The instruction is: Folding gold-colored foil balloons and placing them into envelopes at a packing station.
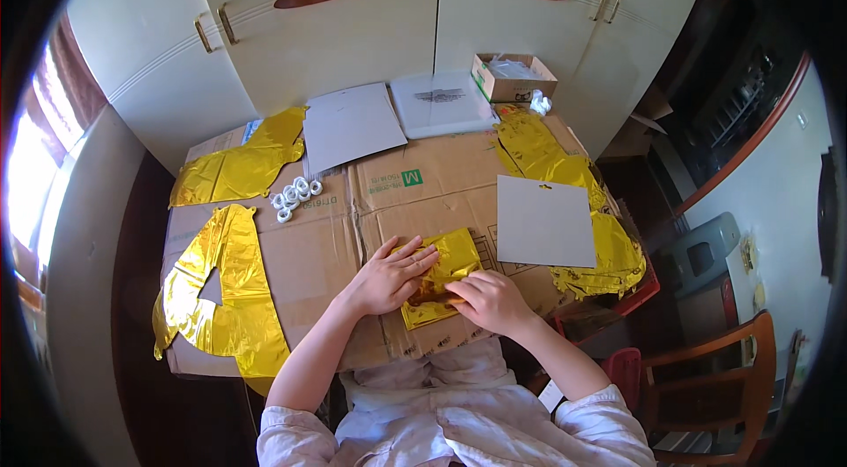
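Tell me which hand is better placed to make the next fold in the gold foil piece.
Right, probably. The right hand sits at the near edge of the folded gold foil piece, fingers curled at its corner, while the left hand lies flat across it, pinning it to the cardboard.

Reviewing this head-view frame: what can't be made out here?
- Folded gold foil piece: its middle and lower edge are covered by the left hand and right hand.
- Small open carton: contents too small and pale to identify.
- White rings: too small to tell what they are.
- Gold foil shape: its lower end drops past the cardboard sheet edge into shadow.
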